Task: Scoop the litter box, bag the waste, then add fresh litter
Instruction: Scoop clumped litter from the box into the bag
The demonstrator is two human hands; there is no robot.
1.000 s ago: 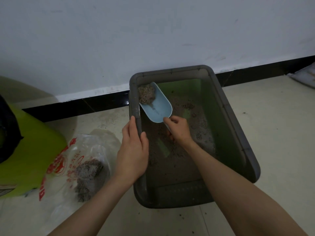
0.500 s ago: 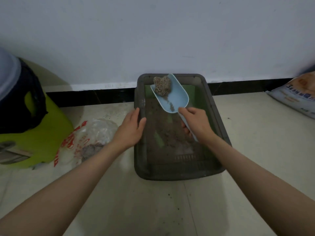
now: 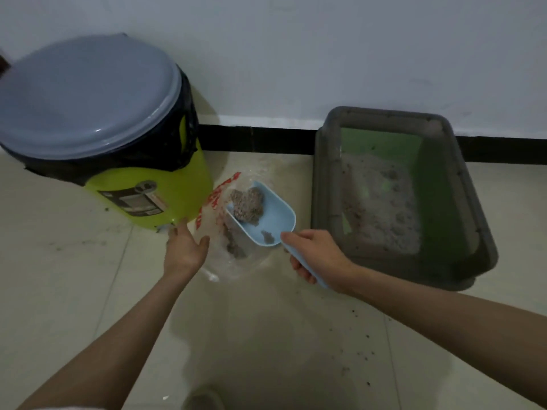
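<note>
A grey litter box (image 3: 479,220) with a green inner wall stands on the floor at the right, by the wall, with pale litter in it. My right hand (image 3: 318,257) grips the handle of a light blue scoop (image 3: 272,220). A clump of waste (image 3: 247,204) lies in the scoop, which hovers over a clear plastic bag (image 3: 219,247) with red print, left of the box. Some waste lies in the bag. My left hand (image 3: 185,247) is at the bag's left edge, fingers spread.
A lime-green bin (image 3: 142,190) with a grey lid (image 3: 88,96) and a black liner stands at the left, touching the bag. Litter grains (image 3: 359,344) are scattered over the tiled floor in front of the box. A black skirting runs along the white wall.
My right hand has carried the loaded scoop out of the litter box and leftwards over the bag. My left hand has let go of the box rim and moved to the bag.
</note>
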